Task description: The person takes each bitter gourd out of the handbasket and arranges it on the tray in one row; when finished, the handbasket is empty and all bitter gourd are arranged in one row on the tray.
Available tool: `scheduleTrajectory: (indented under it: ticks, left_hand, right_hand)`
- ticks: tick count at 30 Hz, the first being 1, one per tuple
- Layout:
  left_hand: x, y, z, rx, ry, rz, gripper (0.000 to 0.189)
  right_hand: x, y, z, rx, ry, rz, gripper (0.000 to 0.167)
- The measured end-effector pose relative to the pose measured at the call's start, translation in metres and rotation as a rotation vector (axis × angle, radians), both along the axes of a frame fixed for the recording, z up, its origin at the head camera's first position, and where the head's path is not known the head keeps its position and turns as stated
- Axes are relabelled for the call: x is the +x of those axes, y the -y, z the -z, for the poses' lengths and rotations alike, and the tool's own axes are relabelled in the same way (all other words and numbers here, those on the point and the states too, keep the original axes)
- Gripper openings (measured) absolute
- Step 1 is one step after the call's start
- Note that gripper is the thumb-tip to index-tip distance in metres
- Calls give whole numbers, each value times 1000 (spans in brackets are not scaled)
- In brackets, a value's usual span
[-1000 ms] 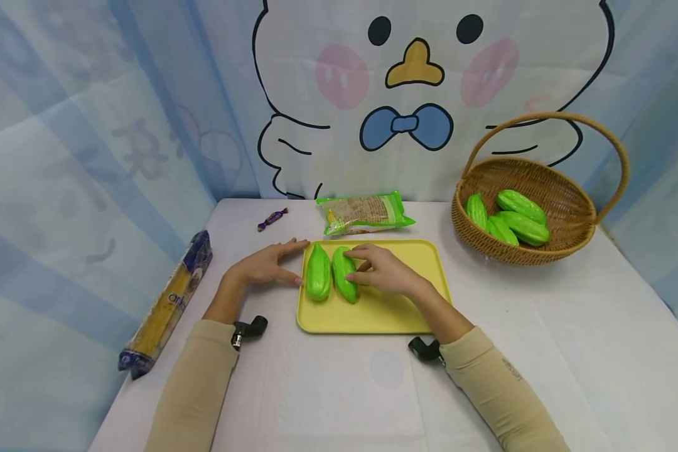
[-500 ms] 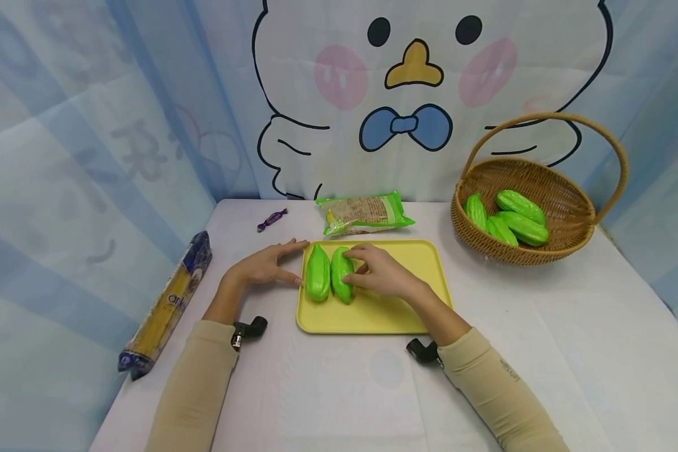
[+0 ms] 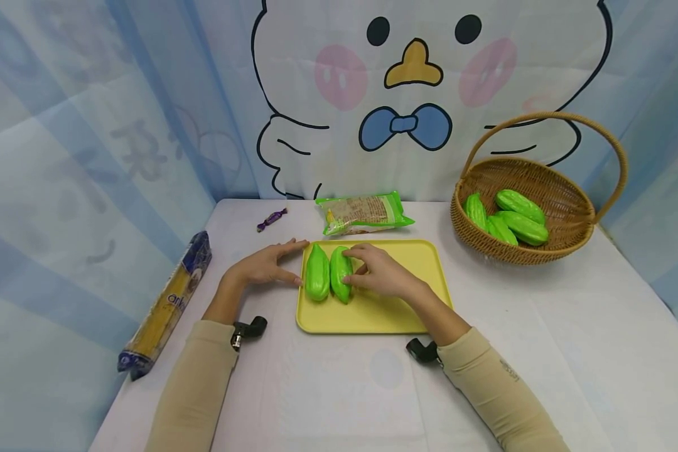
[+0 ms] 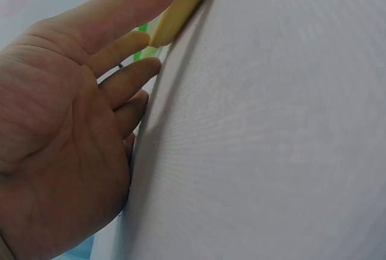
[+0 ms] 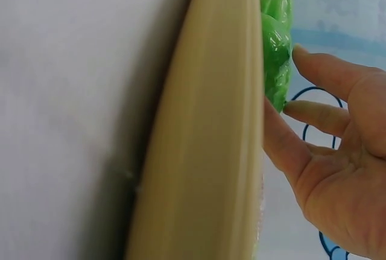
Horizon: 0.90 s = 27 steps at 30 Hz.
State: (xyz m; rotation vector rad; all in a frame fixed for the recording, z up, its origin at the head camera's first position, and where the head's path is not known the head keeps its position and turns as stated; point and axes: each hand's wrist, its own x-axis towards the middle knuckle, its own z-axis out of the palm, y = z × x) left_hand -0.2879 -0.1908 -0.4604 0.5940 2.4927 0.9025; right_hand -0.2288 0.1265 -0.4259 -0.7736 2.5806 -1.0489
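Observation:
Two glossy green gourds, elongated and tapered like bitter melons, lie side by side on the yellow tray (image 3: 395, 314). The left gourd (image 3: 317, 274) is fully on show; the right gourd (image 3: 339, 285) is partly covered by fingers. My right hand (image 3: 381, 270) touches the right gourd with thumb and fingertips along its right side; in the right wrist view the fingers are spread beside the green skin (image 5: 277, 49). My left hand (image 3: 262, 263) rests with extended fingers at the tray's left edge, its palm free in the left wrist view.
A wicker basket (image 3: 469, 242) with several green gourds stands at the back right. Behind the tray lies a green-and-clear food packet (image 3: 364, 213), with a purple wrapped candy (image 3: 272, 219) to its left. A long pasta packet (image 3: 166, 304) lies along the table's left edge.
My right hand has moved the right gourd slightly left, closer to the left gourd, and straightened it. In the last half second hardly anything moved. The left hand stays in place.

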Motion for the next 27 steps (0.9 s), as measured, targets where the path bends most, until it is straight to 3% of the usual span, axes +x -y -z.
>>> scheduleTrajectory:
  ticks: [8,16,27]
  left_hand:
    - [-2,1,2,22,2,11,104]
    - [-2,0,3,26,-2,13,104]
    - [1,0,1,26,-4,7,104]
  right_hand:
    - [1,-6,-7,2,-55,20,66]
    - [3,-24,-29,-115,-137,43,60]
    - [5,-60,-58,-214,-308,152,59]
